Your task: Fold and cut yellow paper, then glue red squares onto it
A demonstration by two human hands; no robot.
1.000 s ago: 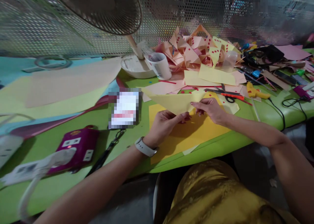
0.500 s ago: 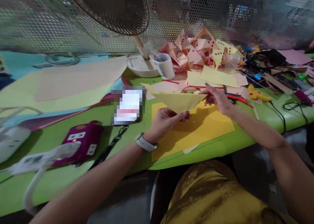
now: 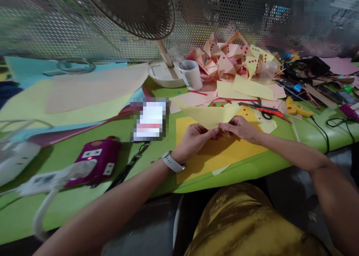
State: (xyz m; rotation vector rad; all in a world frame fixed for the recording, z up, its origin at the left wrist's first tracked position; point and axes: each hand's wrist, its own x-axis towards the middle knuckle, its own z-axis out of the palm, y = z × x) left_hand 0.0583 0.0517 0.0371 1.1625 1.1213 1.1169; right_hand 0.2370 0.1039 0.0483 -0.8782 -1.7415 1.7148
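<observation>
A pale yellow folded paper (image 3: pixel 211 116) is held up over an orange-yellow sheet (image 3: pixel 224 159) on the green table. My left hand (image 3: pixel 195 138) pinches its lower edge, thumb in front. My right hand (image 3: pixel 241 130) grips the same edge just to the right, with its thumb close to the left thumb's tip. Fingers of both hands are partly hidden behind the paper. Beyond the right hand lie scissors (image 3: pixel 266 115) and a red-orange cutter (image 3: pixel 270 112).
A fan (image 3: pixel 168 76), a white cup (image 3: pixel 191 75) and a pile of folded pink papers (image 3: pixel 224 61) stand behind. On the left are a phone (image 3: pixel 151 119) and a purple power socket (image 3: pixel 97 159). A yellow glue gun (image 3: pixel 297 108) lies at right.
My right hand has moved left and down from the paper's right corner and closed on its lower edge beside my left hand. The whole view has shifted slightly.
</observation>
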